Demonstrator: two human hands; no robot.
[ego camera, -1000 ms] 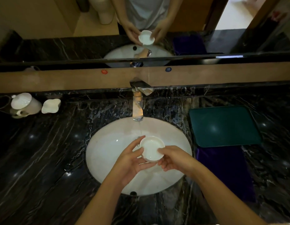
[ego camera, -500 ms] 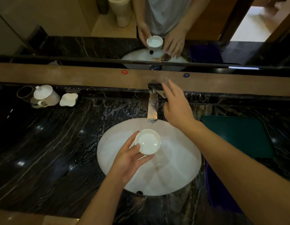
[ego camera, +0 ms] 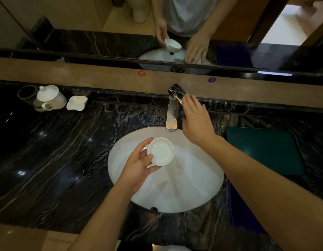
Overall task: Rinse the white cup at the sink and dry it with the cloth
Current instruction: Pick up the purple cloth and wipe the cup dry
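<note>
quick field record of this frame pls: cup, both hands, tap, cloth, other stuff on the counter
cup: white cup, over the sink, mouth facing camera
left hand: left hand grips the cup by its side
right hand: right hand fingers straight, at the tap lever
water: no stream visible from the spout
cloth: purple cloth on counter right of sink, partly hidden by the arm
tray: green tray behind cloth
other: lidded white mug, white dish, back left

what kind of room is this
Most likely a bathroom, perhaps a hotel's: an oval white sink set in a dark marble counter, a chrome tap, and a wall mirror reflecting what looks like a toilet.
</note>
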